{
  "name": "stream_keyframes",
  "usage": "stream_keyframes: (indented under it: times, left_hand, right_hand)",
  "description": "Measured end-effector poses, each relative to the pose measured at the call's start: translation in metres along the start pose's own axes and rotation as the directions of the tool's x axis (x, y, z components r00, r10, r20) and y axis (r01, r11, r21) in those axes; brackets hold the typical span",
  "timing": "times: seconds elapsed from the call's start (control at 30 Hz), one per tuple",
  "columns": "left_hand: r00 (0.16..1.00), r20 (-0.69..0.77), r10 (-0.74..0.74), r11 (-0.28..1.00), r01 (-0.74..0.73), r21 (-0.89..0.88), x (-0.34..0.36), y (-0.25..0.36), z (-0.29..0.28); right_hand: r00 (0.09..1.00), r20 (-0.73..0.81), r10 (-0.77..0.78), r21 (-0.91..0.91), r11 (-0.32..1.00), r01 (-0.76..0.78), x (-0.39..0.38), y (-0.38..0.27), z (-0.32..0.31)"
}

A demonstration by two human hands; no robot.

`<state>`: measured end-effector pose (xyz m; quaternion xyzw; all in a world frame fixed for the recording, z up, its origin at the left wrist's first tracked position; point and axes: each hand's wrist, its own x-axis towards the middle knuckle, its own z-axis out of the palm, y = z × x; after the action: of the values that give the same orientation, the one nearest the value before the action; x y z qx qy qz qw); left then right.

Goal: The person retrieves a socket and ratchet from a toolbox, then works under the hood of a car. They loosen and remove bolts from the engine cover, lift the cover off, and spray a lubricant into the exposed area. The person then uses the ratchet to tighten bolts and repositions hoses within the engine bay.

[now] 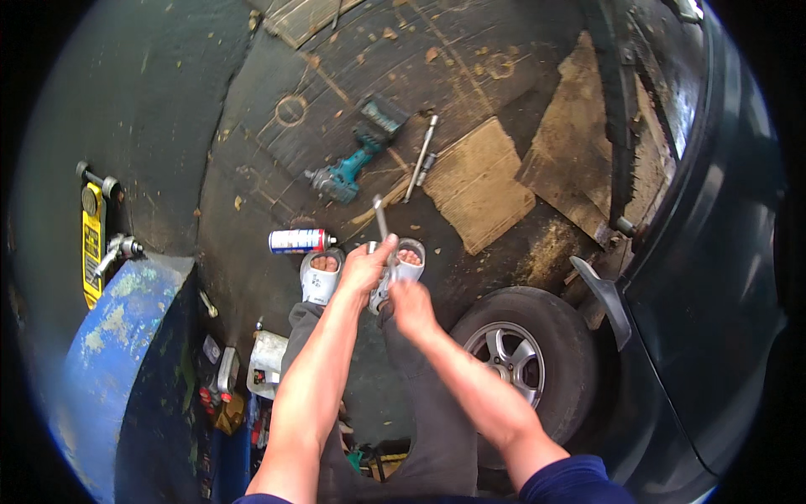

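Note:
Both hands meet in front of my feet. My left hand [367,267] is closed round a slim silver metal tool [381,217], whose shaft points away from me past the thumb. Just below it, a silver metal piece [379,297] shows between the hands; its shape is too blurred to name. My right hand [411,309] has its fingers curled in against that piece, smeared by motion, and what lies inside them is hidden. Nearby, a spray can [300,241], white, blue and red, lies on its side left of my hands.
A teal cordless impact wrench [346,172], a silver bar [421,158] and a socket [426,168] lie ahead on worn cardboard [478,185]. A wheel [529,361] and dark car body [705,277] stand at right. At left are a blue drum [117,328] and yellow floor jack [92,239].

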<state>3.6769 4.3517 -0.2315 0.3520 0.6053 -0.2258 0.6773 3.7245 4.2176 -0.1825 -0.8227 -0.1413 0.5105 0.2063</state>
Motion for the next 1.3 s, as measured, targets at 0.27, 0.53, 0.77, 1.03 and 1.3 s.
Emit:
stream_keyframes:
  times: [0.27,0.53,0.77,1.03,1.3]
  left_hand:
    - [0.951,-0.119,0.284,0.674,-0.110,0.731,0.035,0.066,0.032]
    - [0.825,0.059,0.562,0.527,-0.412,0.743,-0.088,0.011,0.016]
    - [0.903,0.429,-0.008,0.907,0.187,-0.377,-0.348,-0.004,-0.007]
    - [0.680,0.727,0.095,0.925,0.209,-0.316,-0.582,0.053,0.049]
    - [0.467,0.862,0.200,0.972,0.014,-0.233,-0.740,0.008,0.119]
  right_hand:
    - [0.962,0.195,0.193,0.415,0.872,-0.259,-0.208,-0.054,-0.003]
    - [0.928,0.299,0.223,0.508,0.786,-0.353,-0.278,-0.044,-0.032]
    - [0.996,0.043,0.077,0.433,0.897,-0.088,-0.400,-0.084,-0.080]
    - [0.881,-0.466,0.083,0.721,0.612,0.324,-0.561,-0.176,-0.106]
    - [0.816,-0.559,0.145,0.795,-0.187,0.577,-0.677,-0.171,-0.118]
